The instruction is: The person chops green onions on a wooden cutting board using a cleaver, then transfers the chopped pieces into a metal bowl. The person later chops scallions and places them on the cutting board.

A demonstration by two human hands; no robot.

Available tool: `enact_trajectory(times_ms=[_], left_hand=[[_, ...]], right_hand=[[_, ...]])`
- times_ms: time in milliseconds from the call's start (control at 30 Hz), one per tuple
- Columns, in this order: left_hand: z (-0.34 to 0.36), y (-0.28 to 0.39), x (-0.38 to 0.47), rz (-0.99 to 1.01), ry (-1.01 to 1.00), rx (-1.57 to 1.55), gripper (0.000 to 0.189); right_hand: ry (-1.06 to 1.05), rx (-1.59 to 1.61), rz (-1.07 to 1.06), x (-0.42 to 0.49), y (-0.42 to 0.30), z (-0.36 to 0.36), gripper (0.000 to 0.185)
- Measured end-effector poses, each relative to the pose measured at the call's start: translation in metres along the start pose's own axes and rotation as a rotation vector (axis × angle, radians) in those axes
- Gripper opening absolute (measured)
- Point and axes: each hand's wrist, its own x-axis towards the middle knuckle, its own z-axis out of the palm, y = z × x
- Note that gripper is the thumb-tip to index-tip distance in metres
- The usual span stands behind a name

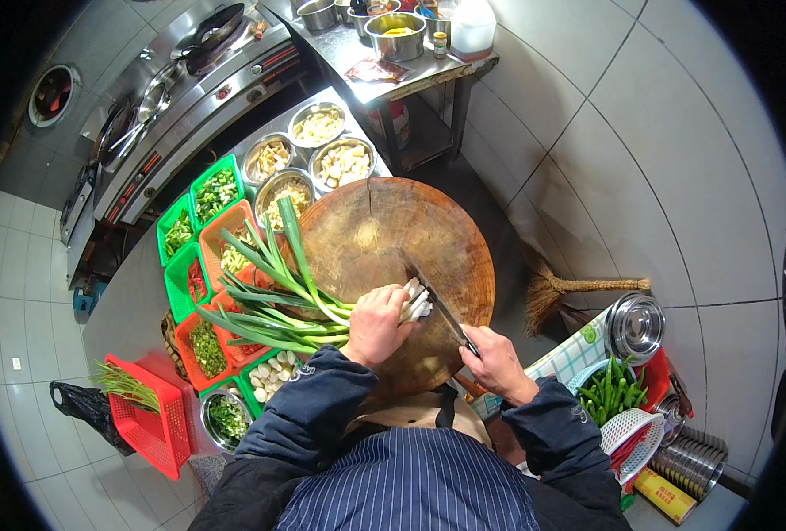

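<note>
A bunch of green-topped leeks or large scallions (300, 292) lies across the left side of a round wooden chopping block (426, 219). My left hand (377, 323) grips the bunch near its white ends, which point right. In my right hand (495, 362) is the handle of a kitchen knife (442, 302). Its dark blade runs up and left, close beside the white ends; whether it touches them I cannot tell. The long green leaves reach left over several plastic baskets. A crack runs into the block from its far edge.
Steel bowls of chopped pale food (343, 164) stand beyond the block. Left are baskets of cut vegetables, including garlic cloves (273, 376). A gas range (194, 86) lies far left. On the right are a straw broom (552, 289), green peppers (612, 395) and stacked steel bowls (635, 325).
</note>
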Motion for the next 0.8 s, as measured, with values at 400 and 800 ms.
enact_trajectory(times_ms=[400, 800], left_hand=[[0.009, -0.013, -0.003, 0.053, -0.027, -0.137, 0.036], [0.010, -0.017, -0.001, 0.125, -0.030, -0.105, 0.032]], right_hand=[[0.047, -0.115, 0.010, -0.017, -0.048, -0.014, 0.017], [-0.183, -0.231, 0.185, 0.011, -0.073, -0.009, 0.013]])
